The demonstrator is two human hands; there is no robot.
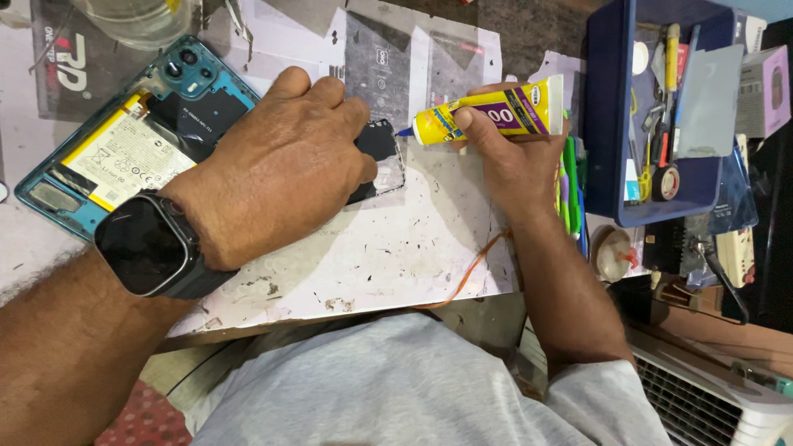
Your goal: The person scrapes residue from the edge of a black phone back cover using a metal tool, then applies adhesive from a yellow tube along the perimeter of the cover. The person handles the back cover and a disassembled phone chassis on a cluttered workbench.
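Yellow glue tube (496,114) w/ purple label, blue nozzle, in right hand (505,157)

Labels and a screen on the bench

Yellow-purple glue tube (491,114) at one o'clock; white-yellow battery label (124,157) at ten; dark watch screen (142,244) at eight.

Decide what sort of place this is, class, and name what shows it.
Probably a phone repair bench. An opened phone lies with its battery bared, the right hand holds a glue tube, and a blue tray holds small tools.
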